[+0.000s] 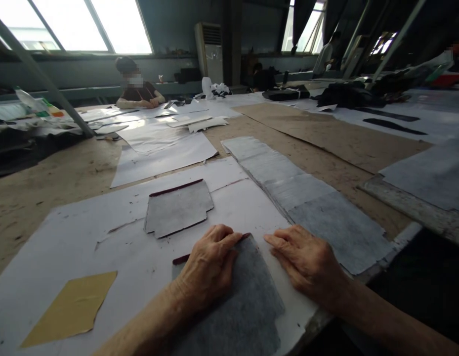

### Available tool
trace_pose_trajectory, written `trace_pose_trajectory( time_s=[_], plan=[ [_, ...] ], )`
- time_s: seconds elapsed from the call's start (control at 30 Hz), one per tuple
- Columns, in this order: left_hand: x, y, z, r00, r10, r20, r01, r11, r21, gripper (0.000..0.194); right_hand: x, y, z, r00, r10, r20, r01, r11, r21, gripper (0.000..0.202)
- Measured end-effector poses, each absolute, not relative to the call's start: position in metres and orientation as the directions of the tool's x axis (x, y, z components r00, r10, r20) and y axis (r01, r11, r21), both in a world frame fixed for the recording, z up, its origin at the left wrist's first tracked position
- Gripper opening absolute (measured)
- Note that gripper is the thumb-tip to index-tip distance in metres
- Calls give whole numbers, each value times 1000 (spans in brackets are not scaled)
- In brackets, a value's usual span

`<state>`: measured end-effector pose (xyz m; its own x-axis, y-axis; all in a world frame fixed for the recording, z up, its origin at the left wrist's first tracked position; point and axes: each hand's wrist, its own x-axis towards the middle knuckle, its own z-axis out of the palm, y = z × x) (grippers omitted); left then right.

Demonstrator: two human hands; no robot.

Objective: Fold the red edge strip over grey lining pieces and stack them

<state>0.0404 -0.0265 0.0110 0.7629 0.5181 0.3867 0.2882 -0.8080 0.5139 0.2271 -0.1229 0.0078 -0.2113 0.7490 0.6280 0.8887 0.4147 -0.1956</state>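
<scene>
A grey-backed panel (247, 301) with a dark red folded edge lies at the front of the white sheet (133, 267). My left hand (212, 257) rests over its far edge, fingers curled and tips pressing the dark red fold near the corner. Just right of that corner, my right hand (307, 262) is low over the white sheet, its fingers bent and held together, with nothing visible in them. A second grey panel (181, 207) with a dark red strip lies flat beyond my left hand. Part of the front panel is hidden under my left hand and forearm.
A yellow-brown cut piece (73, 309) lies at the left front. Stacked grey sheets (288, 188) lie beyond my right hand, near the table edge. Farther back are white papers (166, 153), brown board (318, 128), dark material (348, 94) and a seated person (138, 89).
</scene>
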Motion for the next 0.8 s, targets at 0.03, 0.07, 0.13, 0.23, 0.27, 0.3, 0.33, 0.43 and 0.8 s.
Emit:
trace_pose_trajectory(
  time_s=[0.03, 0.07, 0.13, 0.23, 0.27, 0.3, 0.33, 0.43, 0.8],
  plan=[
    [40, -26, 11, 776, 505, 378, 284, -814, 506, 35, 230, -125, 7, -211, 761, 614, 908, 385, -165, 29],
    [40, -26, 12, 789, 491, 368, 279, -822, 497, 36, 231, -126, 6, -224, 769, 599, 918, 372, -134, 32],
    [40, -26, 12, 811, 469, 349, 274, -833, 482, 38, 229, -126, 4, -255, 788, 560, 927, 364, -90, 37],
    [42, -26, 10, 831, 452, 325, 269, -837, 477, 41, 225, -125, 3, -275, 821, 500, 935, 350, -62, 40],
    [42, -26, 9, 834, 449, 322, 266, -837, 478, 41, 224, -124, 3, -278, 829, 485, 936, 348, -59, 40],
    [42, -26, 9, 836, 445, 323, 261, -838, 479, 42, 224, -124, 3, -279, 834, 475, 936, 347, -59, 40],
    [43, -26, 9, 836, 443, 324, 258, -838, 480, 42, 224, -124, 3, -280, 837, 470, 936, 347, -62, 40],
    [43, -27, 9, 829, 453, 328, 259, -830, 494, 40, 225, -125, 3, -273, 849, 452, 936, 343, -79, 41],
    [43, -28, 8, 850, 424, 314, 261, -855, 447, 47, 225, -124, 3, -265, 861, 435, 935, 340, -103, 42]
  ],
)
